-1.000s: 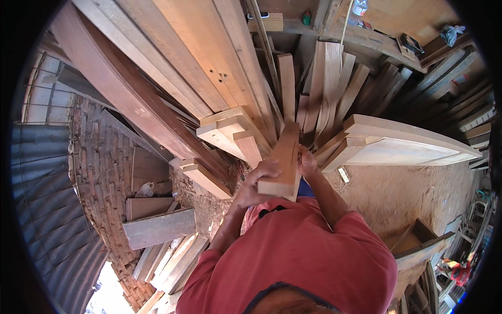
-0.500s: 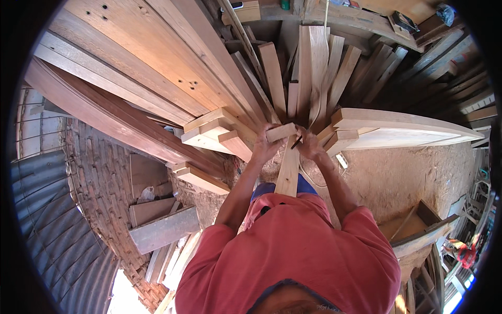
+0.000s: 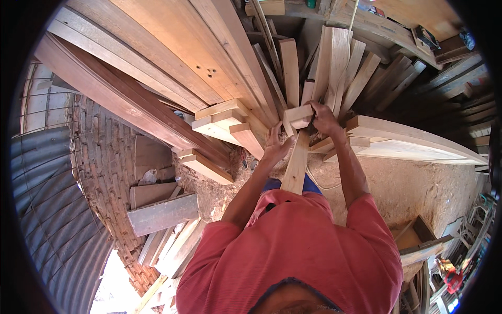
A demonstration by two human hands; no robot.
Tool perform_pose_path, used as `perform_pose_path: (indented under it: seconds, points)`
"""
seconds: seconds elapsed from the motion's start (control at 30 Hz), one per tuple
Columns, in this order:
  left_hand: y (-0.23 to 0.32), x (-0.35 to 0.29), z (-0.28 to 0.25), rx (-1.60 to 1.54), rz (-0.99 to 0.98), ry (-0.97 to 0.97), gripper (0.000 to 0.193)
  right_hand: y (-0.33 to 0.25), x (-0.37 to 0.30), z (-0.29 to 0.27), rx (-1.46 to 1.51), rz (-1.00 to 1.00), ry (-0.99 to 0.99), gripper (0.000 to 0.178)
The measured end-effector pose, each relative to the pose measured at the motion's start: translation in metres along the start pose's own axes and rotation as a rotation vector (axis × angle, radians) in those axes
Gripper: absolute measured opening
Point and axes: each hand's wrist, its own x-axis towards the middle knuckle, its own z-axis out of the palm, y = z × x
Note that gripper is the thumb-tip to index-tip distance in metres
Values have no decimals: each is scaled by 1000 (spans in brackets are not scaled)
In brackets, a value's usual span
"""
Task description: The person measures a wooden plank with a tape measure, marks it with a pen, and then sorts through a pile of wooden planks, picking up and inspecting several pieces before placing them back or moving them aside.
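Observation:
A small pale wooden block [image 3: 299, 117] is at the far end of a long narrow board [image 3: 296, 166], which runs out from my waist. My right hand [image 3: 324, 123] grips the block's right end, fingers over its top edge. Something dark shows beneath that hand, too small to make out. Close to the board's left side, my left hand [image 3: 276, 148] is open, thumb and fingers apart, nothing held. Whether its fingertips touch the wood is hard to tell.
Large wooden panels [image 3: 178, 52] lean at the left, and another pale panel [image 3: 413, 141] extends right. Several upright planks [image 3: 334, 63] stand beyond my hands. An open wooden box [image 3: 415, 235] sits at the lower right, and a grey plank [image 3: 163, 214] lies at the left.
My left hand has let go of the block and drawn back toward me. My right hand has moved farther out, with the block tilted differently. The dark stick it held is mostly hidden.

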Motion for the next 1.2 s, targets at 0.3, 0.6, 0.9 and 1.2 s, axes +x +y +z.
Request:
perform_pose_path:
  seconds: [0.3, 0.6, 0.9, 1.2]
  points:
    - [-147, -161, -55, 66, -415, -378, 71, 49, 91, -17, -208, 20, 198, 52]
    - [-133, -151, -79, 146, -427, -44, 76, 71, 116, -15, -312, -56, 247, 43]
    - [-92, -46, -120, 451, -151, 146, 88, 118, -52, 99, 218, 175, -3, 8]
    - [-83, -7, -127, 559, -198, -177, 94, 99, -179, 129, -217, 536, -311, 34]
